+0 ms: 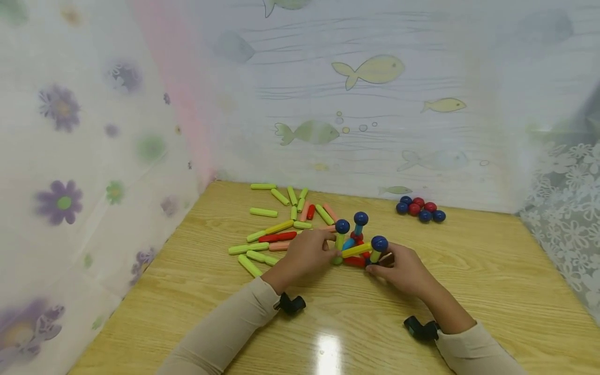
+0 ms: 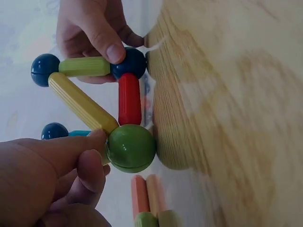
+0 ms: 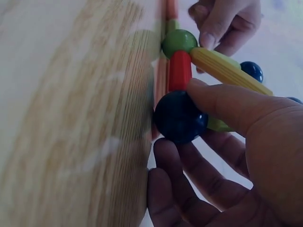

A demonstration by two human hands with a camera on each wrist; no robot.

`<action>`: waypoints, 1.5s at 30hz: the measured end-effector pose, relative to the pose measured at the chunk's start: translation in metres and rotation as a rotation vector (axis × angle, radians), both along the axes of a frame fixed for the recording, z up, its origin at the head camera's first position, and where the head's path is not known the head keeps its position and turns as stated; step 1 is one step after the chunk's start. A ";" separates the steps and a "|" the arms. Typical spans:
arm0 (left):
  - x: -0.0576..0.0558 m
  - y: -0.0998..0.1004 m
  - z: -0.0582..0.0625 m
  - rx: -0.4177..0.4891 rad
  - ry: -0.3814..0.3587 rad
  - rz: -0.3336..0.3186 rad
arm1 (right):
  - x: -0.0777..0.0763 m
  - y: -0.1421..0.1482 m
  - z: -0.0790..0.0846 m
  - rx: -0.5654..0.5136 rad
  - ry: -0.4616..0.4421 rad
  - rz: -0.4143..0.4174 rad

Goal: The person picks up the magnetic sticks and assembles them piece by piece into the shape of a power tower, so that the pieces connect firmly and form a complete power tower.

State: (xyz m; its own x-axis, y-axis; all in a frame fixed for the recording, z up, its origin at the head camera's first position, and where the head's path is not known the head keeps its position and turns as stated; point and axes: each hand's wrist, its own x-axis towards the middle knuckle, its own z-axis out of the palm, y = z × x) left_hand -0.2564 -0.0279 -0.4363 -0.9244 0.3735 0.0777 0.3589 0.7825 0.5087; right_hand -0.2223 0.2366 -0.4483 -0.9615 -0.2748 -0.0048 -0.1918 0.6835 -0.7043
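A small frame of coloured rods and balls stands on the table, with dark blue balls (image 1: pixel 379 243) topping its uprights. My left hand (image 1: pixel 307 255) pinches the light green upright rod (image 1: pixel 339 241) just above the green ball (image 2: pixel 131 148). Its fingertips lie against the low end of the slanting yellow rod (image 2: pixel 83 101), which runs up to a blue ball (image 2: pixel 45 70). At the other lower corner, my right hand (image 1: pixel 405 271) grips a dark blue ball (image 3: pixel 181 117) between thumb and fingers. A red rod (image 2: pixel 129 99) joins these two lower balls. The right fingers partly hide the upright there.
Left of the frame lie many loose light green rods (image 1: pixel 263 212), with red rods (image 1: pixel 283 237), orange rods and a yellow rod (image 1: pixel 279 227) among them. Blue and red balls (image 1: pixel 414 209) sit in a cluster at the back right. Patterned curtains (image 1: pixel 375 130) border the table.
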 end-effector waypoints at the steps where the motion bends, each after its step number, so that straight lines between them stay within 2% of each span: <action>1: -0.001 -0.001 -0.001 0.028 -0.023 -0.016 | 0.000 0.000 0.000 0.002 -0.002 -0.002; 5: -0.004 -0.002 -0.004 0.090 -0.055 -0.046 | 0.000 0.001 0.000 0.005 -0.019 -0.023; 12: -0.004 -0.003 -0.005 0.062 0.028 -0.045 | 0.001 -0.002 0.000 0.003 -0.011 -0.029; 18: -0.005 -0.004 -0.008 0.073 0.086 -0.037 | 0.008 -0.017 0.003 0.018 -0.019 -0.082; 21: -0.006 -0.004 -0.008 0.069 0.086 -0.022 | 0.013 -0.027 0.004 0.001 -0.030 -0.081; 23: -0.007 -0.003 -0.008 0.089 0.043 -0.024 | 0.016 -0.034 0.004 -0.016 -0.025 -0.067; 26: -0.008 -0.002 -0.007 0.162 -0.076 -0.058 | 0.021 -0.042 0.004 -0.025 0.016 -0.028; 28: -0.007 -0.002 -0.006 0.211 -0.160 -0.091 | 0.023 -0.046 0.004 -0.007 0.080 0.008; 30: -0.005 -0.002 -0.004 0.222 -0.223 -0.126 | 0.026 -0.048 0.003 0.025 0.159 0.047; 33: -0.002 -0.003 -0.002 0.215 -0.267 -0.213 | 0.029 -0.051 0.004 0.097 0.255 0.101; 36: 0.003 -0.003 -0.002 0.214 -0.261 -0.298 | 0.031 -0.051 0.006 0.133 0.275 0.128; 39: 0.006 0.000 -0.004 0.192 -0.208 -0.309 | 0.030 -0.048 0.011 0.130 0.220 0.077; 43: 0.012 0.002 -0.005 0.124 -0.180 -0.241 | 0.025 -0.034 0.018 0.148 0.085 -0.088; 45: 0.014 0.003 -0.004 0.110 -0.188 -0.226 | 0.020 -0.026 0.019 0.151 0.034 -0.132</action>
